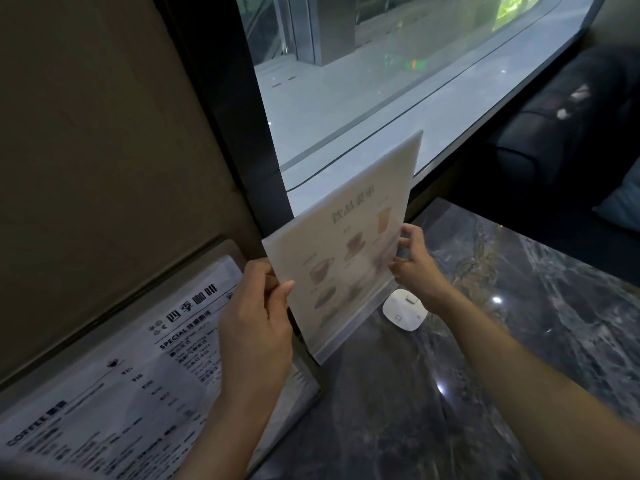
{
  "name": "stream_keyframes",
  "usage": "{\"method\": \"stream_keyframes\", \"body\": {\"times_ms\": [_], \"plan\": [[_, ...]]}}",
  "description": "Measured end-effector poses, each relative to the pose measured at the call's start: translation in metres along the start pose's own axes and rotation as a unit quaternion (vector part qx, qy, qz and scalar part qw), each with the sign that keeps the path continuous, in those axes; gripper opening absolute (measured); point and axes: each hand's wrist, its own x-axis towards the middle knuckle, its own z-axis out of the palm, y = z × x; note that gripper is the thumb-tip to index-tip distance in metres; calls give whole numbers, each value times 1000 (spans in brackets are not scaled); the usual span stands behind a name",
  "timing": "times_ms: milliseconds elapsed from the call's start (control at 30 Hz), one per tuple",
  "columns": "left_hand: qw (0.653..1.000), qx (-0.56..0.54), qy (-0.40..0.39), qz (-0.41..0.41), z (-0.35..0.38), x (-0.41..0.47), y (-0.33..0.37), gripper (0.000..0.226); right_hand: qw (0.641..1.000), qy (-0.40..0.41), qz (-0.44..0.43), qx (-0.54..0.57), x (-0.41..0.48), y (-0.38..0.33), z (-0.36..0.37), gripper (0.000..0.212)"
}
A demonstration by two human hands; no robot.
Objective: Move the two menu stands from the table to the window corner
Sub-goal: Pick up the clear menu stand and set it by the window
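Note:
A clear acrylic menu stand [349, 237] with drawings of cups stands tilted at the table's far left edge, close to the dark window post [239, 133]. My left hand [256, 323] grips its left edge, thumb on the front. My right hand [414, 265] pinches its right edge. A second menu stand [114, 386], black and white with coffee lists, leans at the left against the beige wall, partly behind my left forearm.
The dark marble table [450, 375] fills the lower right. A small white square device [403, 311] lies on it just right of the held stand. Beyond are the window glass [381, 81] and a dark sofa [571, 133] with a blue cushion.

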Motion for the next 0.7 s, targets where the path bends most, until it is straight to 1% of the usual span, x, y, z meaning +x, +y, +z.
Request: {"method": "stream_keyframes", "body": {"times_ms": [100, 300, 467, 567, 700], "plan": [[1000, 1, 4, 8, 1, -1, 1, 17, 1000, -4, -2, -6, 0, 2, -2, 49], [999, 13, 36, 28, 2, -1, 4, 26, 999, -3, -6, -49, -1, 5, -6, 50], [998, 17, 49, 22, 4, -1, 4, 34, 998, -13, -10, -64, -2, 7, -5, 60], [999, -19, 50, -4, 4, -1, 7, 40, 997, -17, -11, -78, -3, 6, -5, 66], [997, -63, 49, -7, 0, 3, 13, 53, 994, -45, -2, -95, -2, 0, -9, 73]]}}
